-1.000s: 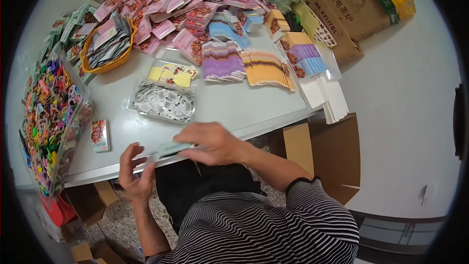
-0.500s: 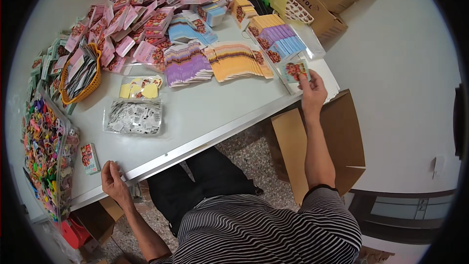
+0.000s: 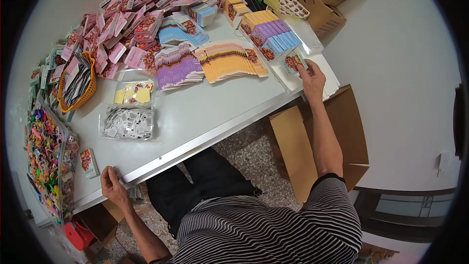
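Note:
My right hand (image 3: 314, 81) pinches a small green box (image 3: 293, 62) with a fruit picture on its face. The box is up against the near end of a row of upright boxes (image 3: 274, 33), orange, purple and blue in turn. At the table's front edge on the left, my left hand (image 3: 115, 185) rests with its fingers loosely curled together and nothing seen in them. Just beyond it, apart from the fingers, another small green box (image 3: 89, 163) lies on the white table (image 3: 195, 110).
Fanned purple packs (image 3: 178, 67) and orange packs (image 3: 229, 62) lie mid-table before a heap of pink boxes (image 3: 141, 24). Leftward are a clear tray of small printed slips (image 3: 127, 123), a yellow basket (image 3: 78, 90) and a bag of colourful trinkets (image 3: 51, 161). An open carton (image 3: 337, 142) stands below right.
The green box in my right hand has moved slightly left and away from me, closer to the row of boxes. My left hand stays at the table edge. The view has shifted slightly.

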Demonstrator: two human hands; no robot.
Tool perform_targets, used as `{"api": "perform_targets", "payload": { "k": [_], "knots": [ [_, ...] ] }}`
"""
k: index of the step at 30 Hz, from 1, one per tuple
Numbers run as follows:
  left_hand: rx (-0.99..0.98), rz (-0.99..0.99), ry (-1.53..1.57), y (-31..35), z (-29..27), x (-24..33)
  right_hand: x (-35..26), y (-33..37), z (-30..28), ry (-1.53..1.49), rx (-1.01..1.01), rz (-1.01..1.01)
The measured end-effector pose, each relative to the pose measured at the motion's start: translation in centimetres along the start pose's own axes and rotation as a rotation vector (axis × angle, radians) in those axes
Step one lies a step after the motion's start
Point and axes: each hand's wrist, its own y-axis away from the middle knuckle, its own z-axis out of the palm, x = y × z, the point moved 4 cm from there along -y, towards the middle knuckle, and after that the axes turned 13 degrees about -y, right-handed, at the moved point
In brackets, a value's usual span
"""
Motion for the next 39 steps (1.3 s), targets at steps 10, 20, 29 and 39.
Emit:
{"api": "perform_targets", "payload": {
  "k": [10,20,29,39],
  "knots": [
    [0.020,0.013,-0.028,0.2,0.1,-0.6,1.5,0.0,2.3,0.024,-0.053,-0.064],
    [0.048,0.029,-0.029,0.1,0.0,-0.5,4.5,-5.0,-1.8,0.202,0.044,-0.131],
    [0.026,0.034,-0.032,0.5,1.0,-0.2,5.2,-7.2,-1.3,0.352,0.099,-0.260],
    [0.045,0.052,-0.076,-0.8,-1.2,-1.7,5.0,-4.0,1.5,0.230,0.026,-0.197]
  ]
}}
